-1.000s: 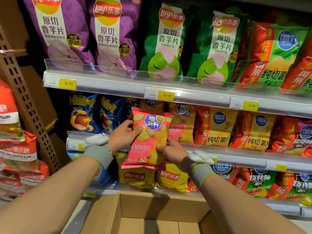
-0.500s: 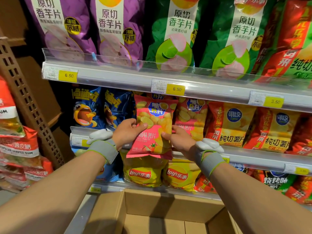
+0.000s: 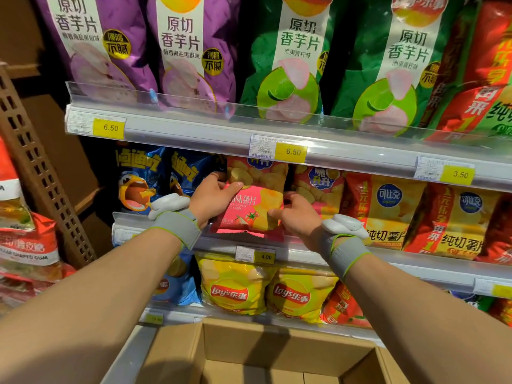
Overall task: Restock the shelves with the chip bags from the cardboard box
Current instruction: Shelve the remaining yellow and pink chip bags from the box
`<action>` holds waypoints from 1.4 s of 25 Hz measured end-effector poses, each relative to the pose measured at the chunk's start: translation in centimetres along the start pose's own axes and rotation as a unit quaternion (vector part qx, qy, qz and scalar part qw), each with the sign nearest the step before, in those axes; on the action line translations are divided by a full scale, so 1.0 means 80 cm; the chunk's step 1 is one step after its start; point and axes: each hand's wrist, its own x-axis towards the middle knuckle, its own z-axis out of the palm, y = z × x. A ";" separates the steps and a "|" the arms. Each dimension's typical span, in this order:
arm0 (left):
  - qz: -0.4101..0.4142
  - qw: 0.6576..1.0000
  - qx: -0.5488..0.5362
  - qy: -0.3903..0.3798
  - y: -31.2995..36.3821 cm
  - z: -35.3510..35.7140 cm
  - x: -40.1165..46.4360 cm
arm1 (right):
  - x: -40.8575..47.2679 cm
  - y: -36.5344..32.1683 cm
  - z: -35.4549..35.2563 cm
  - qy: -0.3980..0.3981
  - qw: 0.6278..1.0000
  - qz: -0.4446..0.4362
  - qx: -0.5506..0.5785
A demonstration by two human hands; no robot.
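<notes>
A: Where's the pink bag (image 3: 256,202) now?

B: Further in than half a second ago: its top is tucked under the upper shelf (image 3: 210,138), its bottom edge at the middle shelf (image 3: 388,257) lip, between the blue bags (image 3: 141,184) and another pink one.

A: And the hands?

B: Left hand (image 3: 212,199) grips its left side, thumb across the front; right hand (image 3: 297,218) pinches the right edge. Both have moved up and forward. The box (image 3: 249,347) sits open below.

Reading "6.50" on two yellow tags (image 3: 110,128) (image 3: 293,152), "3.50" on a third (image 3: 460,174), "4.00" on a lower tag (image 3: 266,257); "Lay's" on yellow bags (image 3: 228,294); "原切香芋片" on purple bags (image 3: 180,34).
</notes>
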 end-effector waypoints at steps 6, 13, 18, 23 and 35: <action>-0.020 0.997 0.052 -0.047 0.006 0.003 -0.002 | 0.017 -0.006 -0.001 0.050 0.997 -0.016 -0.054; -0.005 0.997 0.071 0.001 -0.018 0.013 0.027 | 0.038 -0.012 0.014 0.063 0.988 -0.010 -0.143; -0.032 0.997 0.073 0.001 -0.052 0.028 0.042 | 0.040 0.002 0.034 0.062 0.983 -0.004 -0.174; -0.044 0.992 0.120 -0.004 -0.054 0.030 0.030 | 0.045 0.018 0.048 0.026 0.975 0.017 -0.222; -0.043 0.978 0.203 0.024 -0.040 0.026 -0.007 | 0.014 0.018 0.031 0.005 0.982 0.020 -0.187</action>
